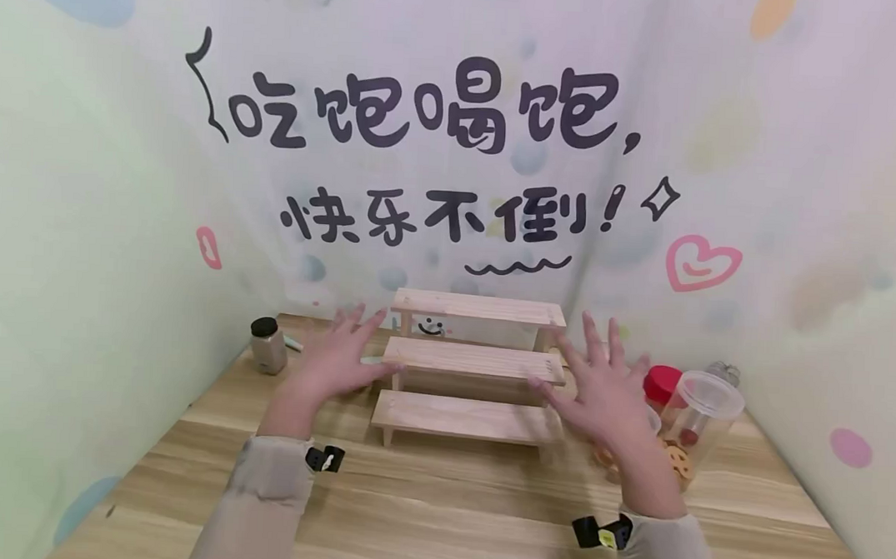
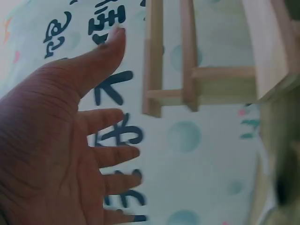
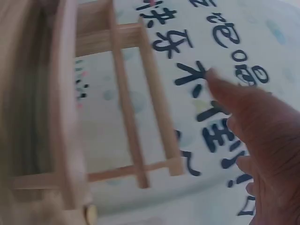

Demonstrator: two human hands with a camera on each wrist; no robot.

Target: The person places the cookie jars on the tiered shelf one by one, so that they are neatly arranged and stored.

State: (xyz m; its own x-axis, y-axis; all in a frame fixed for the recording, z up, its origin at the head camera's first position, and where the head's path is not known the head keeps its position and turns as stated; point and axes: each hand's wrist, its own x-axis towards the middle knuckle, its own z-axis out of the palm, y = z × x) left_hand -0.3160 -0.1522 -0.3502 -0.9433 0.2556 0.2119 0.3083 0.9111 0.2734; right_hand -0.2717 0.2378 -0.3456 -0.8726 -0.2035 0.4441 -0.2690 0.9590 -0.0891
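Observation:
A pale wooden three-step shelf [image 1: 466, 415] stands on the table between my two hands. My left hand [image 1: 337, 354] is held at its left side with the fingers spread; in the left wrist view that hand [image 2: 51, 140] has nothing in its palm, and the shelf [image 2: 190, 56] appears beyond the thumb. Opposite, my right hand [image 1: 604, 392] hovers by the shelf's right end, fingers spread too. The right wrist view shows this hand [image 3: 272, 140] apart from the shelf [image 3: 70, 117]. Both hands look empty.
At the left back is a small jar [image 1: 268, 351] with a black lid. Behind the right hand are a clear container [image 1: 713, 404], a red lid [image 1: 663, 382] and round cookie-like pieces [image 1: 678, 459]. A printed cloth wall [image 1: 438, 171] bounds the wooden table [image 1: 438, 512].

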